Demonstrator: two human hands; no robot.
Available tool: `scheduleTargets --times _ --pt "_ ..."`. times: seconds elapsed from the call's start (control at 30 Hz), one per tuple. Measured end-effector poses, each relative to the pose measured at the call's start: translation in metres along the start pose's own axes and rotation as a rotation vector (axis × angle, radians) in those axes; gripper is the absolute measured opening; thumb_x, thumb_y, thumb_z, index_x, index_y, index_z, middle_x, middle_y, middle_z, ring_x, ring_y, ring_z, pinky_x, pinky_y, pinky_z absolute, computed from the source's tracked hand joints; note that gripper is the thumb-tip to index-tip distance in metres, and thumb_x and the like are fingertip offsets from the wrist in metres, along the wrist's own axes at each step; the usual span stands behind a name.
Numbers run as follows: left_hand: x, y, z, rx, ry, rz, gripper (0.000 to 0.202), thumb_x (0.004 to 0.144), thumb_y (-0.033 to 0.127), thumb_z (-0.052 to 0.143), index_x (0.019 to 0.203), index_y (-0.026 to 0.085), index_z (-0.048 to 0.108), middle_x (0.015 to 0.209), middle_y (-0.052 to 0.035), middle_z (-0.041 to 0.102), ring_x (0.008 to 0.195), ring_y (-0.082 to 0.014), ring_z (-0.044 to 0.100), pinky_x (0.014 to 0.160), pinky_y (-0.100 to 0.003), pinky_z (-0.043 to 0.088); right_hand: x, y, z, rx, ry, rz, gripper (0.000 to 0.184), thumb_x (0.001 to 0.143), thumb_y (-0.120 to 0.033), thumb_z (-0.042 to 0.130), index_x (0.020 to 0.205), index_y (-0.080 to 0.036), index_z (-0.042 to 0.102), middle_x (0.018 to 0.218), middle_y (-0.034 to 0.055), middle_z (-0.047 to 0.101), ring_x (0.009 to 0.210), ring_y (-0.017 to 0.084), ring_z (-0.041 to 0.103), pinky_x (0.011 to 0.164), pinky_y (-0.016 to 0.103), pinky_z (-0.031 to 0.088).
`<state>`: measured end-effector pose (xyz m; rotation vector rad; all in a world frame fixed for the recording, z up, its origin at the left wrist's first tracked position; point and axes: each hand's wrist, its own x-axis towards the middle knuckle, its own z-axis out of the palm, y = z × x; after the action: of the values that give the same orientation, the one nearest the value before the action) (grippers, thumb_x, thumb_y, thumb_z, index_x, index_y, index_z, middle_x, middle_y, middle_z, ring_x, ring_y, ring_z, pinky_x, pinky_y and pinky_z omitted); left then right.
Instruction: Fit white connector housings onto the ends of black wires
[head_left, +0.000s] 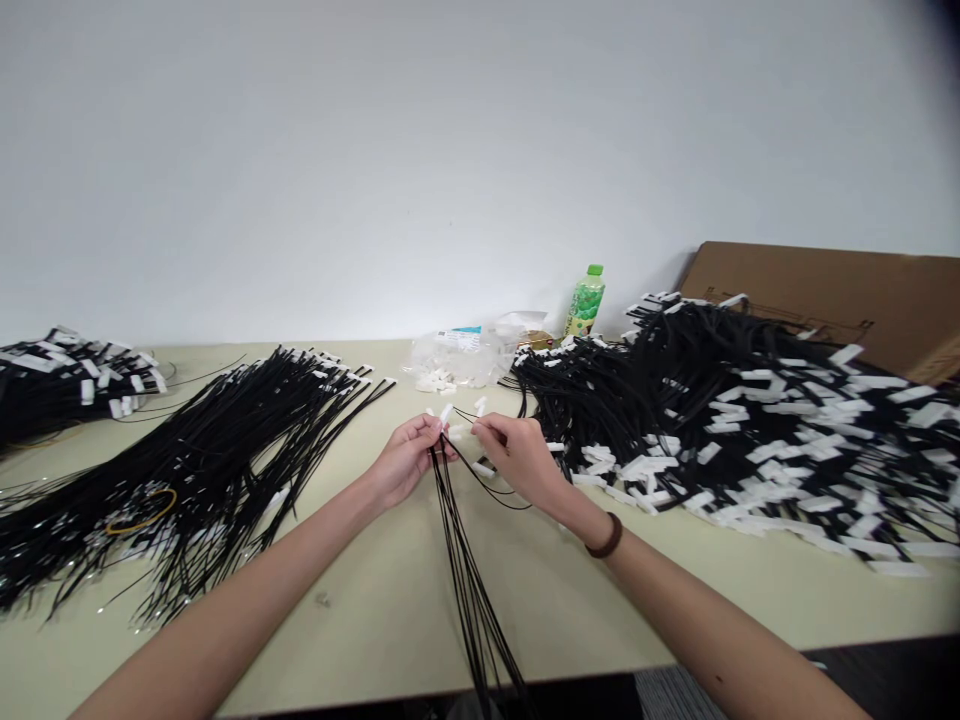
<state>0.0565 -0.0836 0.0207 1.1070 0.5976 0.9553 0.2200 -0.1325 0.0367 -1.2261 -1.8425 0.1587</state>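
Observation:
My left hand (411,455) pinches the upper end of a small bunch of thin black cables (459,545). The bunch hangs down over the table's front edge. White connectors (446,413) stick up from between its fingers. To the right, my right hand (521,455) is closed with its fingertips together on a single thin black cable (491,488), which loops below it. A small white piece (481,405) shows just beyond the right fingertips; whether it is joined to that cable I cannot tell.
Black cables (217,430) with a yellow band lie at left, beside another white-ended bundle (75,375). A large heap of white-tagged cables (720,420) fills the right. Behind stand a plastic bag of white parts (454,355), a green-capped bottle (585,303) and a cardboard box (817,295).

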Motion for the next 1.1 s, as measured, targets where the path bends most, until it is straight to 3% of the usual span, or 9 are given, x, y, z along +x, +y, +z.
scheduleTargets --times 0.5,1.1 --pt "0.0003 0.0000 0.0001 0.023 0.000 0.036 0.018 0.071 0.028 0.064 0.071 0.014 0.053 0.065 0.0013 0.053 0.057 -0.0088 0.053 0.062 -0.024 0.045 -0.0002 0.0021 0.0010 0.010 -0.022 0.046 0.025 0.084 -0.020 0.037 0.065 -0.015 0.052 0.053 -0.0033 0.044 0.049 0.009 0.037 0.051 0.019 0.026" --pt "-0.0004 0.0006 -0.0005 0.072 -0.016 0.051 0.020 0.071 0.031 0.063 0.071 0.014 0.053 0.065 0.0016 0.052 0.058 -0.0086 0.051 0.062 -0.023 0.043 0.0004 0.0003 -0.0001 0.050 -0.013 0.059 0.025 0.084 -0.019 0.039 0.065 -0.015 0.054 0.051 -0.0042 0.042 0.048 0.008 0.038 0.051 0.019 0.026"
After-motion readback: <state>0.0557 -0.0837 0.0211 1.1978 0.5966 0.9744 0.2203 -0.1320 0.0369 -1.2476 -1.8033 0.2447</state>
